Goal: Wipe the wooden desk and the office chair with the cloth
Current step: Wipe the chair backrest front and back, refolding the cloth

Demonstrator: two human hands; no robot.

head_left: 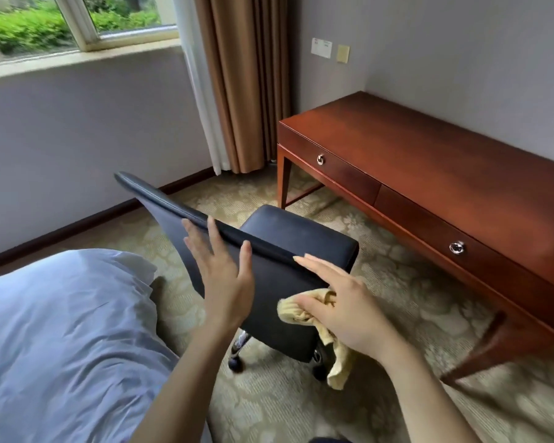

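A black office chair stands on the carpet with its backrest toward me. My left hand lies flat against the back of the backrest, fingers straight and reaching its top edge. My right hand presses a yellow cloth against the backrest's right side with straight fingers; the cloth's loose end hangs down below the hand. The wooden desk, reddish brown with two drawers and ring pulls, stands against the wall to the right, apart from both hands.
A bed with a pale blue-white cover fills the lower left. Brown curtains and a window are behind the chair. Patterned carpet lies between chair and desk. The chair's wheels show beneath it.
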